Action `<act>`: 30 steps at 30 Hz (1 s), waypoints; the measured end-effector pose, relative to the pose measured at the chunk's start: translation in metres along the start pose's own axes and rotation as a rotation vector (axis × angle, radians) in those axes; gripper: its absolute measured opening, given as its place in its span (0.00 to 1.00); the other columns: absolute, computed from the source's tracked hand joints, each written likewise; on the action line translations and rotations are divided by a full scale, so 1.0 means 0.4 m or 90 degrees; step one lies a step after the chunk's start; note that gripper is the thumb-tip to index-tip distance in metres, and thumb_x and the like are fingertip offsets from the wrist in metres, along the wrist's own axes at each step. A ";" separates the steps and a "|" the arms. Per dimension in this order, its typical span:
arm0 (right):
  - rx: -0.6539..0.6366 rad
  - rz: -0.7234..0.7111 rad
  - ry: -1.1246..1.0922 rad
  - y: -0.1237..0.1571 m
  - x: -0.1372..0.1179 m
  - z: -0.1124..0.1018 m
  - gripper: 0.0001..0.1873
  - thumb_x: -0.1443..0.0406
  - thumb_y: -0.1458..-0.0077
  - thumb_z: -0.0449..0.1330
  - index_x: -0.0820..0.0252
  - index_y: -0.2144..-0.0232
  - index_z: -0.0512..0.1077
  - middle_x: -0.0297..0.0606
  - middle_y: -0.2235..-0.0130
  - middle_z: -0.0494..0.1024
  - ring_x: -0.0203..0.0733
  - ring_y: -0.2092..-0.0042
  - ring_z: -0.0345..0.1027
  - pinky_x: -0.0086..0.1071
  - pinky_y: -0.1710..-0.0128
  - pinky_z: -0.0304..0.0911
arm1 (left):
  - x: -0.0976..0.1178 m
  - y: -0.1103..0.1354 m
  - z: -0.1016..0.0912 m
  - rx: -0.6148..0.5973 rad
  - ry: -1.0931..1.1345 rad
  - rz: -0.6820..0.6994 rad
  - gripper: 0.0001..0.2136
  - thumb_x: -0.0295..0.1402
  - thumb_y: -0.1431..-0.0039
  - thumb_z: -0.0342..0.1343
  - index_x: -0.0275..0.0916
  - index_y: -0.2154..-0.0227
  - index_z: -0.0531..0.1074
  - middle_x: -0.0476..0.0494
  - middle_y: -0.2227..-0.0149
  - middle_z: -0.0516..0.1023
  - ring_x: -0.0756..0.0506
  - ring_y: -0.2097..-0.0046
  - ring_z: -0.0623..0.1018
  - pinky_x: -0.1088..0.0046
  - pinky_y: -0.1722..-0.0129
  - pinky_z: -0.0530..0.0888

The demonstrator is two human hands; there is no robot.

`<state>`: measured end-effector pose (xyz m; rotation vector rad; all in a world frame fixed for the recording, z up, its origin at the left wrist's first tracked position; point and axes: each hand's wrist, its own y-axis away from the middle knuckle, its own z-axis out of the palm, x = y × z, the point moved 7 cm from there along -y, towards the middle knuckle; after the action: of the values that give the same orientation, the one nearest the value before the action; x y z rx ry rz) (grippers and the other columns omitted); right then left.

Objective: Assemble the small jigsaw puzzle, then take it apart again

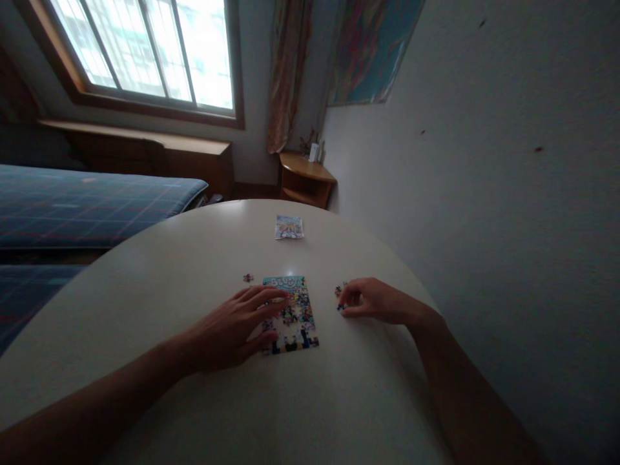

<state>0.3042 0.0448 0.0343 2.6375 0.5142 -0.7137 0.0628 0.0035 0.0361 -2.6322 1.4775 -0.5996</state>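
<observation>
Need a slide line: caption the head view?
Left hand over a partly assembled jigsaw puzzle on a white table, right hand at loose pieces.

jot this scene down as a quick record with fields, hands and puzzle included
surface: white table
puzzle: partly filled, gaps in its lower part
left hand: over the puzzle's left side, open
right hand: at loose pieces right of the puzzle; grip unclear
single piece: beyond the left hand, apart from the puzzle
picture: flat on the table, beyond the puzzle
background: window, mattress
</observation>
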 end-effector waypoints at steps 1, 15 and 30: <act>0.001 -0.003 0.003 0.001 -0.002 0.000 0.10 0.62 0.50 0.65 0.61 0.66 0.78 0.37 0.67 0.77 0.38 0.66 0.68 0.30 0.66 0.61 | -0.007 0.000 -0.005 0.008 -0.001 -0.011 0.21 0.37 0.32 0.46 0.47 0.37 0.57 0.42 0.36 0.62 0.38 0.37 0.63 0.51 0.39 0.64; 0.007 -0.025 0.010 -0.001 -0.003 0.001 0.09 0.64 0.52 0.66 0.61 0.66 0.76 0.37 0.66 0.76 0.38 0.65 0.67 0.30 0.65 0.61 | -0.036 -0.002 -0.012 0.097 -0.015 -0.084 0.15 0.38 0.30 0.45 0.43 0.45 0.65 0.42 0.43 0.70 0.41 0.44 0.71 0.50 0.39 0.65; 0.167 -0.067 0.132 -0.035 0.023 -0.043 0.13 0.57 0.46 0.64 0.57 0.61 0.78 0.43 0.57 0.76 0.45 0.55 0.69 0.38 0.51 0.61 | -0.053 -0.001 -0.006 0.120 -0.019 -0.105 0.15 0.40 0.32 0.48 0.42 0.47 0.68 0.41 0.45 0.72 0.39 0.45 0.72 0.51 0.44 0.71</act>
<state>0.3126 0.0665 0.0400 2.9683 0.6621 -0.5742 0.0524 0.0216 0.0318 -2.6172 1.1424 -0.6747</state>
